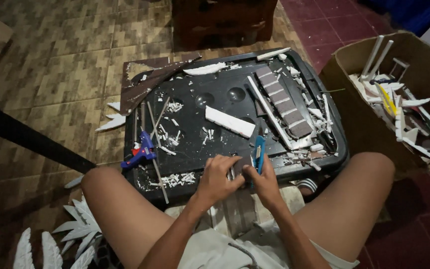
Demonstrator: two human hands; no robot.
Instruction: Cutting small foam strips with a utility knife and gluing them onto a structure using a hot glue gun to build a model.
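My left hand (pixel 218 178) and my right hand (pixel 263 181) meet at the near edge of a black plastic lid (pixel 195 119) used as a work surface. Between them they pinch a small dark, flat piece (pixel 240 166). My right hand also grips a blue utility knife (pixel 259 152), its blade end pointing away from me. A white foam block (pixel 229 121) lies just beyond the hands. Further right stands a small model staircase (pixel 283 102) with brown steps and white rails.
A blue glue gun (pixel 141 153) lies at the lid's left edge, beside thin sticks. White foam scraps litter the lid. A brown board (pixel 148 82) overhangs the far left corner. A cardboard box (pixel 399 99) of foam offcuts stands at right. My bare knees flank the lid.
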